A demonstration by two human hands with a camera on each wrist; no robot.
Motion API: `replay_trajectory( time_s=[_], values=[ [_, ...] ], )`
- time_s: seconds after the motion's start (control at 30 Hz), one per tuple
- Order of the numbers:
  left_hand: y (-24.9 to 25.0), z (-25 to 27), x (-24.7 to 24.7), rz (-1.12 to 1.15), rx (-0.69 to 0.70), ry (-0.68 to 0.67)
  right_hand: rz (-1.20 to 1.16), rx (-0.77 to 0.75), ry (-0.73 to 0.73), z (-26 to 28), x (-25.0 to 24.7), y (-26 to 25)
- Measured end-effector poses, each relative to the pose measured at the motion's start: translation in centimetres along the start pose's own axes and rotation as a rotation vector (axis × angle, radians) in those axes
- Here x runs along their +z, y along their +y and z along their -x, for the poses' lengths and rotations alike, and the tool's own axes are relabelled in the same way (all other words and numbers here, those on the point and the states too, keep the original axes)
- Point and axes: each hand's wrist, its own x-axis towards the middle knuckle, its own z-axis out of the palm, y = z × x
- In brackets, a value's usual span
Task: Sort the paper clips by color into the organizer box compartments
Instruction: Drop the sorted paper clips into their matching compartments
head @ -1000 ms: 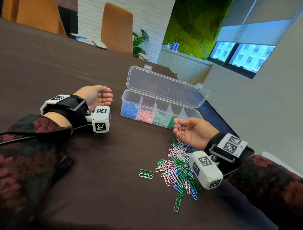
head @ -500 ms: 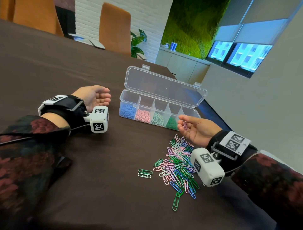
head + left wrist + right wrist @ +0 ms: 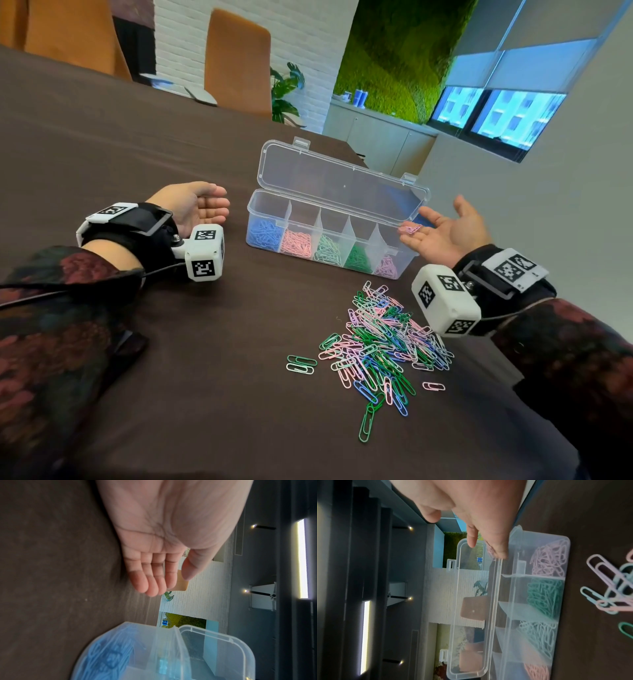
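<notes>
Resting palm-up on fingers (image 3: pixel 412 236) of the right hand (image 3: pixel 448 233) was a light-purple wire paper clip (image 3: pixel 410 229), not pinched, fingers spread flat, held over the far-right compartment of the clear plastic organizer box (image 3: pixel 334 236), lid up. Compartments L to R were filled w/ blue (image 3: pixel 263 233), pink (image 3: pixel 296 242), mint (image 3: pixel 327 251), dark green (image 3: pixel 358 258), light-purple clips (image 3: pixel 387 267). Left hand (image 3: pixel 195 207) was seen idle on the dark brown tabletop (image 3: pixel 205 342) just left of box, loosely curled, nothing held. Unsorted mixed-colour clip pile (image 3: pixel 380 339) was left on table in front of box, near right wrist.
</notes>
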Motion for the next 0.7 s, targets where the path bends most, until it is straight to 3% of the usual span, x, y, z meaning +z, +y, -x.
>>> replay_trajectory(
  time_s=[0.13, 0.27, 0.33, 0.4, 0.47, 0.53, 0.7],
  values=[
    [0.0, 0.1, 0.0, 0.003, -0.006, 0.002, 0.154, -0.043, -0.047, -0.2, 0.0, 0.1],
    [0.2, 0.2, 0.2, -0.002, -0.003, 0.009, 0.411, -0.198, -0.039, 0.9, 0.3, 1.0],
    [0.2, 0.2, 0.3, -0.001, -0.001, 0.008, 0.627, -0.319, -0.080, 1.8, 0.6, 1.8],
    [0.2, 0.2, 0.2, 0.002, -0.001, 0.009, 1.015, -0.377, -0.271, 3.1, 1.2, 2.5],
    [0.1, 0.3, 0.2, 0.003, 0.000, 0.013, 1.526, -0.332, -0.510, 4.1, 2.0, 3.5],
    [0.1, 0.4, 0.2, 0.003, 0.000, 0.017, 1.875, -0.223, -0.652, 4.6, 2.6, 5.0],
    [0.3, 0.5, 0.3, -0.003, -0.003, 0.018, 2.103, -0.105, -0.763, 4.3, 3.1, 6.8]
  ],
)
